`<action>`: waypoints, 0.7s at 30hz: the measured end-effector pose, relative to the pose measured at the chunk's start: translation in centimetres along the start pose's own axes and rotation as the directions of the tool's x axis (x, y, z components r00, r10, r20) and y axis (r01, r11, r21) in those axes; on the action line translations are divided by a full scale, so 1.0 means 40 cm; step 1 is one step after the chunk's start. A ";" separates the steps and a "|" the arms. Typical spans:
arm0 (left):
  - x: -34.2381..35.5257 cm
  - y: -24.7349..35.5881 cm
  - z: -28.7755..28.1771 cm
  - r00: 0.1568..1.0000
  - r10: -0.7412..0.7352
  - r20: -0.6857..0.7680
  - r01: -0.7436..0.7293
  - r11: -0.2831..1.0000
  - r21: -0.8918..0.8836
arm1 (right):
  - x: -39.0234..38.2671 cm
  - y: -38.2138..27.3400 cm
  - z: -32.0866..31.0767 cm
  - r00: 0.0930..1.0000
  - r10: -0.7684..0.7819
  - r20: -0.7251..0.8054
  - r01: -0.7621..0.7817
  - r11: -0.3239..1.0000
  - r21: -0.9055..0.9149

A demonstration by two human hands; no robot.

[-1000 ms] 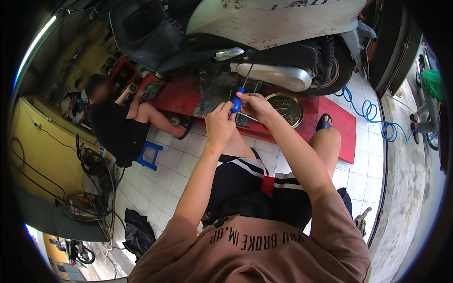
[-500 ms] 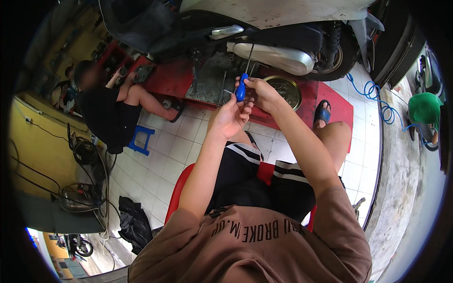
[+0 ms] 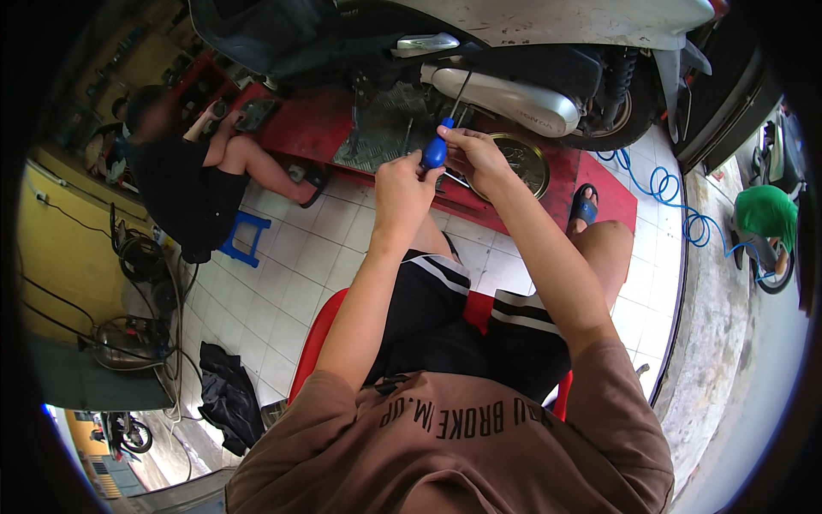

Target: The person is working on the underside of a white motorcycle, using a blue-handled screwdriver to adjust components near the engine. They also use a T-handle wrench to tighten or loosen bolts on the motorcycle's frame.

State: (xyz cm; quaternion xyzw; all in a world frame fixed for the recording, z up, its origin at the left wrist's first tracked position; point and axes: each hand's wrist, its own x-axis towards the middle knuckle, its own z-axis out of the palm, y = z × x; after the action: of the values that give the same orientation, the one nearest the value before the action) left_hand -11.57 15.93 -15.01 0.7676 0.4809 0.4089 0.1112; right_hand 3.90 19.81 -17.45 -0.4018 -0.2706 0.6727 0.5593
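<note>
I hold a screwdriver (image 3: 435, 152) with a blue handle, its thin shaft angled up toward the scooter's silver casing (image 3: 514, 98); whether the tip touches anything I cannot tell. My left hand (image 3: 402, 190) is closed at the bottom end of the handle, back of the hand upward. My right hand (image 3: 478, 161) pinches the handle higher up, thumb on top. A metal bar shows under my right hand, partly hidden. Beyond my hands are a tread plate (image 3: 370, 147) on the red platform (image 3: 291, 128) and a round, gold-rimmed tray (image 3: 542, 171).
A co-worker (image 3: 175, 171) sits on a blue stool (image 3: 246, 240) at left, beside cables (image 3: 137, 248) and a black bundle (image 3: 227, 394). A person in green (image 3: 762, 214) works outside at right. A blue hose (image 3: 685, 206) coils over the tiles. I sit on a red chair (image 3: 312, 343).
The screwdriver and both hands have moved up in the view, along with some shift of the whole scene. My left fingers, more spread half a second ago, are now curled at the handle's end.
</note>
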 end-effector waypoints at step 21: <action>0.032 -0.018 -0.023 0.985 -0.173 -0.012 0.163 0.947 -0.278 | 0.018 -0.014 0.040 0.997 -0.018 0.081 0.009 0.993 0.115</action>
State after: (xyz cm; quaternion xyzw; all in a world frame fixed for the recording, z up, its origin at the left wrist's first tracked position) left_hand -12.46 17.15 -14.18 0.6933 0.4849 0.4745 0.2429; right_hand 2.79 20.77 -16.32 -0.3397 -0.2569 0.6991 0.5743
